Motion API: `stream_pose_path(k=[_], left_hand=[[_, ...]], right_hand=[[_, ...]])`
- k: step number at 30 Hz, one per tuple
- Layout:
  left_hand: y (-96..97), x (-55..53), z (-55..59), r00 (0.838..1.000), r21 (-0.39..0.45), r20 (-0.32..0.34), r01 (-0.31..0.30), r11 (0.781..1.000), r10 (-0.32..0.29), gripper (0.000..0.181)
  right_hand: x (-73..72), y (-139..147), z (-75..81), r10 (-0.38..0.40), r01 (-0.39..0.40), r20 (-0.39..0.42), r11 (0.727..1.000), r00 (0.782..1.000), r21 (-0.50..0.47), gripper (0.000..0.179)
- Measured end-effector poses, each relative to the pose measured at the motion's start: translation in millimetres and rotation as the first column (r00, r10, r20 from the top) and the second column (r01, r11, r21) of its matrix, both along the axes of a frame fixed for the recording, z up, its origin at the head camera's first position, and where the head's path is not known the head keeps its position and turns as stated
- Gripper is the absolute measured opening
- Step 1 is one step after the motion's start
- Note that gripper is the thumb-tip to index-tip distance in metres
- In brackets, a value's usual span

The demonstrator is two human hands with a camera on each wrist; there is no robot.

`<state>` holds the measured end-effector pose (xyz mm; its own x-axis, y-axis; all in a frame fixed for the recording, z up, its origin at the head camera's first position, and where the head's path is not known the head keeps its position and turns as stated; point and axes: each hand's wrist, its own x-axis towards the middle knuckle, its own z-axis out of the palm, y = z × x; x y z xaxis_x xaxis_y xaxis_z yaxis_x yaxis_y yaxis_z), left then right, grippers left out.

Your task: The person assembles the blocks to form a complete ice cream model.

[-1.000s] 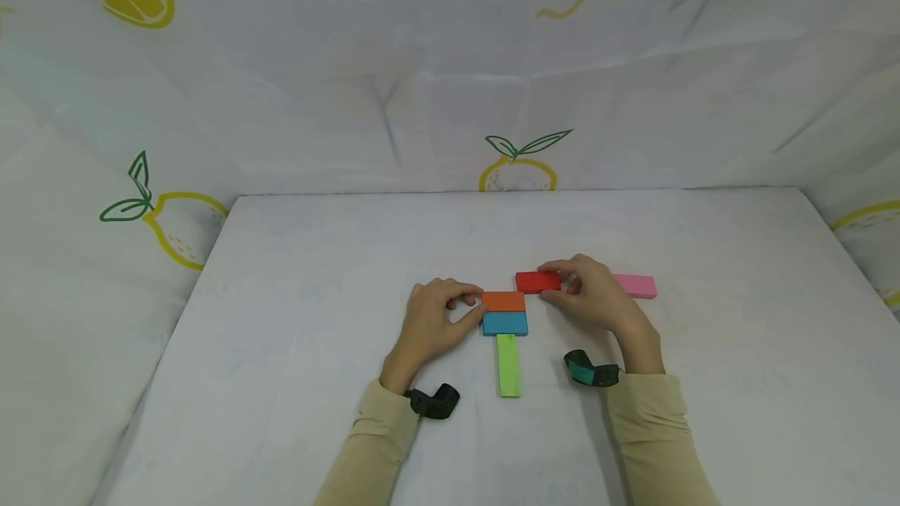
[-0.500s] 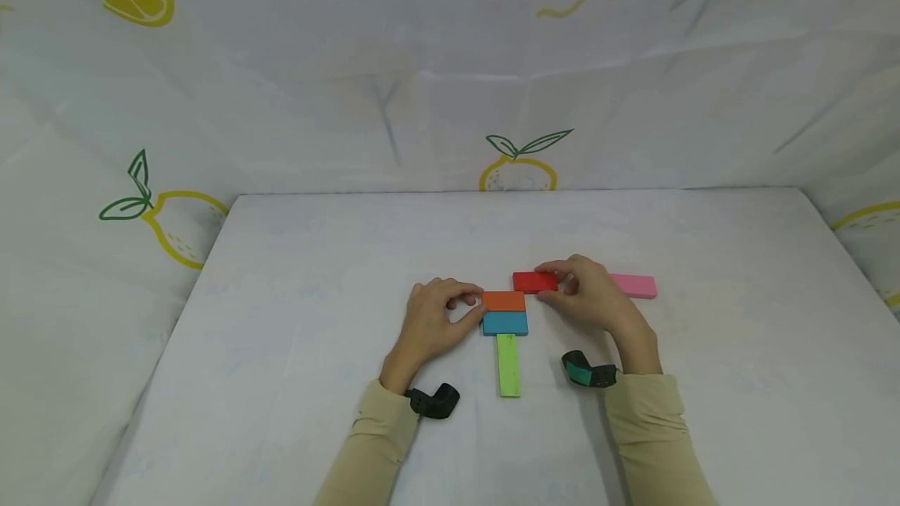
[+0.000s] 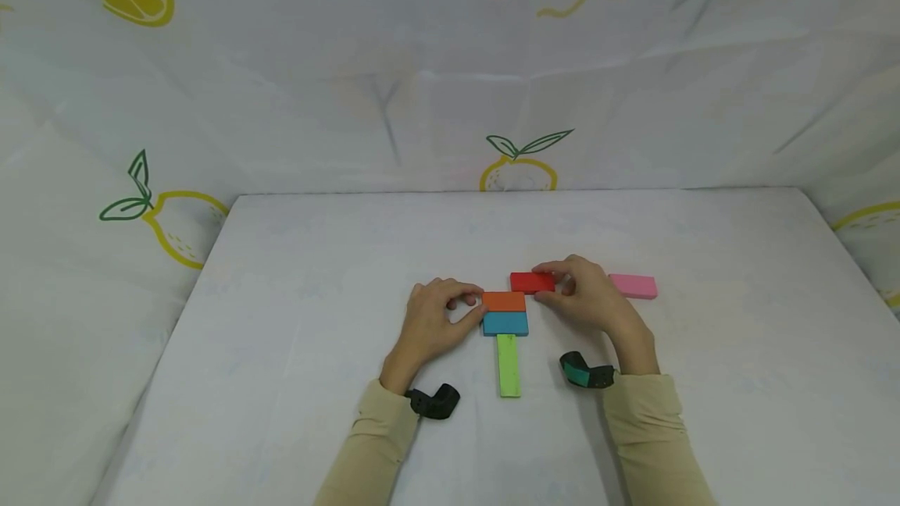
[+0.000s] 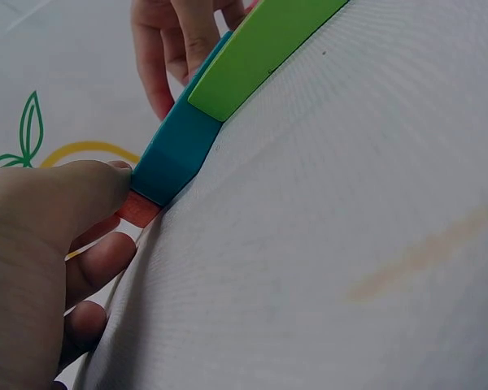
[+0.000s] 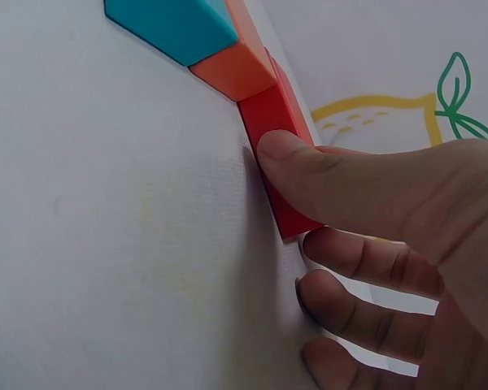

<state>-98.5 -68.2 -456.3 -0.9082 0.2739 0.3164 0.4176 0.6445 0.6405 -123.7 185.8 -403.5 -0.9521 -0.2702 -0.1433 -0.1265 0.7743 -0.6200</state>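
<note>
A red block (image 3: 526, 282) lies behind the orange block (image 3: 506, 301), offset to the right so that it overhangs the orange one's right end. My right hand (image 3: 592, 299) pinches the red block, thumb on its near side. Against the orange block's near side sits a blue block (image 3: 505, 324), and a light green block (image 3: 508, 365) points lengthwise from it toward me. My left hand (image 3: 434, 317) holds the orange block's left end between thumb and index finger; in the left wrist view its thumb covers the corner where orange meets blue (image 4: 175, 150).
A pink block (image 3: 634, 286) lies to the right, just beyond my right hand. The white table (image 3: 281, 350) ends at a back edge, where a white cloth with lemon drawings (image 3: 316, 115) hangs. Black wrist cameras (image 3: 434, 402) sit below both hands.
My right hand has slid the red block a little to the left along the orange block's far side. More of the pink block shows. The left hand has stayed put.
</note>
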Motion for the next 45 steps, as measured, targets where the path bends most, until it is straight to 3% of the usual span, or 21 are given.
stream_pose_path(k=[11,22,45], left_hand=[[-0.6,0.1,-0.3,1.000,-0.016,0.016,-0.002,1.000,0.002,0.020],[-0.3,1.7,-0.9,1.000,-0.001,-0.021,-0.002,1.000,0.002,0.018],[0.7,0.4,2.4,1.000,0.004,0.011,0.003,1.000,-0.003,0.019]], right_hand=[[0.4,0.2,-1.4,0.010,-0.010,-0.008,1.000,1.000,0.019,0.043],[3.1,13.9,1.7,-0.015,0.015,-0.003,1.000,1.000,-0.018,0.038],[1.6,1.9,1.4,-0.036,0.036,0.027,0.999,0.999,-0.015,0.037]])
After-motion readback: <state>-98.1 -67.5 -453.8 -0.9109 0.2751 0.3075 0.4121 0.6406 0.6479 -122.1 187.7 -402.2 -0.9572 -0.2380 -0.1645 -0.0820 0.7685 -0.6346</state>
